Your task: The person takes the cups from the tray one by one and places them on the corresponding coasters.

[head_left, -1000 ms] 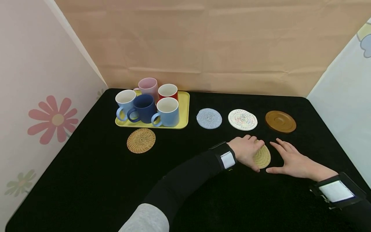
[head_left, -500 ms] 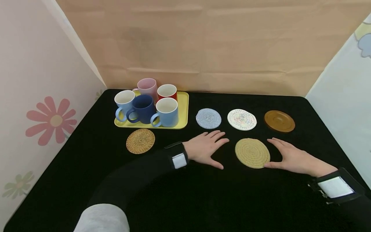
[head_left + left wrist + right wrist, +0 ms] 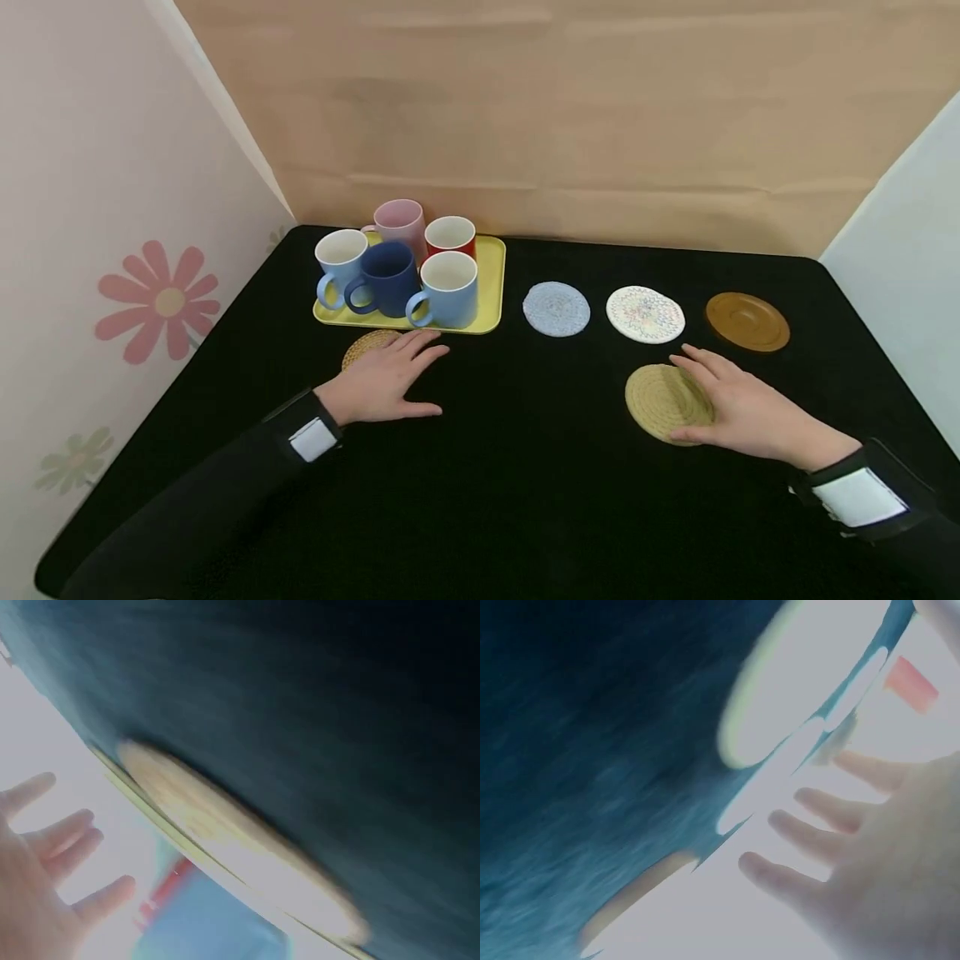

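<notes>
My left hand (image 3: 386, 379), fingers spread and holding nothing, hovers over the woven brown coaster (image 3: 365, 343), covering much of it in the head view. In the left wrist view that coaster (image 3: 225, 832) lies in front of the spread fingers (image 3: 64, 832). On the right side, my right hand (image 3: 738, 408) hangs with loose fingers over the right edge of the pale yellow-green coiled coaster (image 3: 663, 404); its thumb and fingertips overlap the coaster. The right wrist view shows the fingers (image 3: 802, 836) extended with nothing in them.
Behind the brown coaster, a yellow tray (image 3: 491, 287) bears several mugs, among them a dark blue mug (image 3: 390, 283) and a light blue mug (image 3: 453, 296). A light blue coaster (image 3: 557, 309), a white patterned coaster (image 3: 645, 314) and a brown wooden coaster (image 3: 747, 322) form a row at the back.
My left hand has let go of the pale yellow-green coaster and moved far left to the brown coaster. My right hand has shifted slightly left, over the pale coaster's edge.
</notes>
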Action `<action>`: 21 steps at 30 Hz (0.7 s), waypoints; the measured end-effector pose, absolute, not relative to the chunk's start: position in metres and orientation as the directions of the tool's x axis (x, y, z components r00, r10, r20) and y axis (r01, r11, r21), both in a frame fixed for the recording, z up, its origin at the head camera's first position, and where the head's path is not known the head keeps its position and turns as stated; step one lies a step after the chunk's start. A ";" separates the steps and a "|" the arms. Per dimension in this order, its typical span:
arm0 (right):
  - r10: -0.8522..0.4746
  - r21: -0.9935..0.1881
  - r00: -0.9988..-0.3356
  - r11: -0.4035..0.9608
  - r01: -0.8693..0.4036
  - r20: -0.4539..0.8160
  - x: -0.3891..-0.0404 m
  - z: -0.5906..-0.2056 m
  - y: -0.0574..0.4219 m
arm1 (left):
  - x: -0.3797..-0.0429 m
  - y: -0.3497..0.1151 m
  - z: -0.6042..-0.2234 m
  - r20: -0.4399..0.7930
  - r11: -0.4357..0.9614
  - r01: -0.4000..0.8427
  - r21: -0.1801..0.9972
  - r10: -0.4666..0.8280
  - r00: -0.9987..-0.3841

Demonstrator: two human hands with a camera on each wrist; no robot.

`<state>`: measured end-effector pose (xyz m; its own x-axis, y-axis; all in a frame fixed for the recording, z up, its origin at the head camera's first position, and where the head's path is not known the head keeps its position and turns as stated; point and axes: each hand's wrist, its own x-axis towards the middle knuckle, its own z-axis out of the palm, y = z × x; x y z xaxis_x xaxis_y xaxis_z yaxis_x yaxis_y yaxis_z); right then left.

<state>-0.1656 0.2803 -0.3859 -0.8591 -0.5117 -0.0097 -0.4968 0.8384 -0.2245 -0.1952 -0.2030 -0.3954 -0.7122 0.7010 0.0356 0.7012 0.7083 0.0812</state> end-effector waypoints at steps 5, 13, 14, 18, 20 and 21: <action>-0.611 -0.181 -0.791 0.782 -0.597 -0.034 -0.170 -0.384 0.248 | -0.189 -0.247 -0.399 0.164 0.761 0.645 0.067 0.629 -0.760; -0.590 -0.199 -0.774 0.807 -0.556 -0.230 -0.183 -0.378 0.218 | -0.187 -0.271 -0.399 0.086 0.885 0.444 0.137 0.436 -0.896; -0.581 -0.203 -0.773 0.813 -0.545 -0.254 -0.184 -0.378 0.217 | -0.188 -0.271 -0.399 0.059 0.893 0.423 0.154 0.419 -0.906; -0.567 -0.215 -0.765 0.824 -0.524 -0.306 -0.186 -0.379 0.214 | -0.189 -0.268 -0.401 -0.018 0.904 0.367 0.220 0.380 -0.925; -0.569 -0.217 -0.761 0.822 -0.526 -0.313 -0.187 -0.379 0.214 | -0.190 -0.266 -0.402 -0.042 0.905 0.350 0.243 0.370 -0.928; -0.568 -0.219 -0.761 0.823 -0.524 -0.314 -0.187 -0.379 0.214 | -0.191 -0.266 -0.402 -0.050 0.904 0.345 0.254 0.368 -0.928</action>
